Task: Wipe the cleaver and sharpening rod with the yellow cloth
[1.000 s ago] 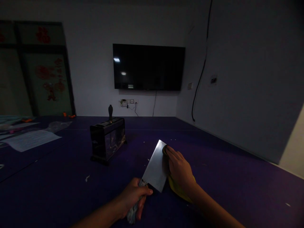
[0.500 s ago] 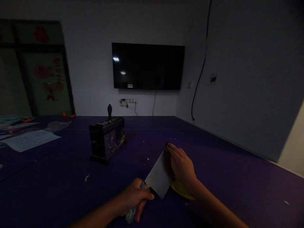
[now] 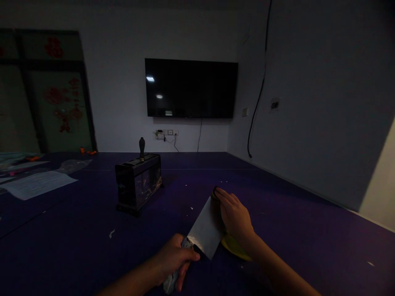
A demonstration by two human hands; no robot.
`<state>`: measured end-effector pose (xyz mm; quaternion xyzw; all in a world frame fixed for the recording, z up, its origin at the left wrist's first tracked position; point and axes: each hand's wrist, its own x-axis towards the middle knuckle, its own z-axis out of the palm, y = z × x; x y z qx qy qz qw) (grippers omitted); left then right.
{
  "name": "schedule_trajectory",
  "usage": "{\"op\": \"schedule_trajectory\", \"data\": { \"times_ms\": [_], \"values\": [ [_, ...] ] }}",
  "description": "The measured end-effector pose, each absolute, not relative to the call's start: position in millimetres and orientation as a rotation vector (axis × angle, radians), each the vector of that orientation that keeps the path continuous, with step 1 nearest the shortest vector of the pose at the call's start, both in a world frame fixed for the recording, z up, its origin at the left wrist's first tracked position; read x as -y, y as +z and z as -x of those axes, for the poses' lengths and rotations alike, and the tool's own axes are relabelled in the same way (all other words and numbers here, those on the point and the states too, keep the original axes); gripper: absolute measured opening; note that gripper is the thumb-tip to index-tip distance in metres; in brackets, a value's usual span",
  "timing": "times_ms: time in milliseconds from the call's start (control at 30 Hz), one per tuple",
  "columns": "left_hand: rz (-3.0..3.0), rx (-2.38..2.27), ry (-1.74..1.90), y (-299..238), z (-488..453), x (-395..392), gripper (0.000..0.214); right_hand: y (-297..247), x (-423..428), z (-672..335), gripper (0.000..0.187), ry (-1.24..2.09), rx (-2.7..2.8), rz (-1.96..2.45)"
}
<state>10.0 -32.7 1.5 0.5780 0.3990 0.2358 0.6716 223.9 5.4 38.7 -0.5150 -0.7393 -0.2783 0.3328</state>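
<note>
My left hand [image 3: 173, 259] is wrapped round the handle of a wide steel cleaver [image 3: 205, 228], whose blade slants up and away over the purple surface [image 3: 293, 222]. My right hand [image 3: 234, 216] lies on the blade's right side with its fingers pressed on a yellow cloth [image 3: 234, 246]. The cloth hangs out below the palm, and the fingertips reach the blade's far corner.
A dark knife block [image 3: 137, 185] with one black handle [image 3: 142, 147] sticking up stands to the left beyond the cleaver. Sheets of paper [image 3: 37, 183] lie at the far left. A black screen [image 3: 191, 88] hangs on the back wall. White scraps dot the surface.
The blade has tipped to a flatter, darker angle than a second ago. My right hand with the cloth has kept to the blade's far corner. My left hand still grips the handle.
</note>
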Motion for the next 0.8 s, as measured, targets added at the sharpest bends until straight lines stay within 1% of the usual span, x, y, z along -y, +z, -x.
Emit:
{"op": "schedule_trajectory", "data": {
  "times_ms": [233,333,567,800],
  "values": [
    [-1.277,-0.890,0.568,-0.9,-10.5,32.7,0.022,41.4,-4.8,-223.4,0.045,-0.814,2.021,1.397],
    [-1.252,-0.904,0.581,-1.4,-10.1,33.3,0.024,43.5,-3.6,-223.0,0.044,-0.801,2.048,1.431],
    [-1.238,-0.928,0.587,1.3,-10.9,36.2,0.019,46.8,-0.3,-220.9,0.042,-0.736,2.013,1.486],
    [-1.225,-0.980,0.606,-1.4,-10.9,35.5,0.029,46.0,0.2,-220.7,0.040,-0.768,2.006,1.488]
  ]
}}
